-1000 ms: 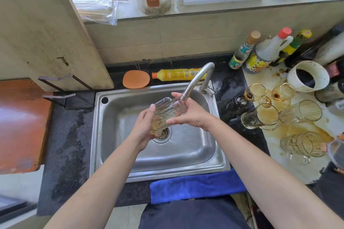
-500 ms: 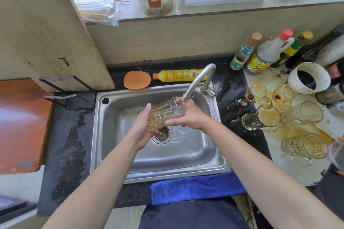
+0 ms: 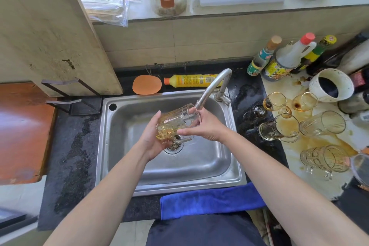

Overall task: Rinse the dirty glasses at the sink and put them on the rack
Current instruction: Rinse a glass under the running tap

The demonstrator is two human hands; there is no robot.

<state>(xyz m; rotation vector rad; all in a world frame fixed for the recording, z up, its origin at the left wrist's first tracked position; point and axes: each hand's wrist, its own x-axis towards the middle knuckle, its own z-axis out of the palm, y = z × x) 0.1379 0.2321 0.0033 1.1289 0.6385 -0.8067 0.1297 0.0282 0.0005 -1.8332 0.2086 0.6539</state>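
Held tilted over the drain, mid-basin of the stainless steel sink (image 3: 229, 175), mouth at the curved metal tap (image 3: 216, 83): a ribbed clear glass tumbler (image 3: 175, 124), base cupped in the left hand (image 3: 151, 142), mouth end gripped by the right hand (image 3: 207, 128). Rigid, breakable and probably slick when wet (the ribs should help), so best taken round the wall. Tipped flatter than a second ago.

Both hands, left hand (image 3: 153, 142) and right hand (image 3: 205, 126), hold a ribbed glass (image 3: 175, 122) tilted under the faucet (image 3: 215, 84), above the sink (image 3: 199, 162) drain.
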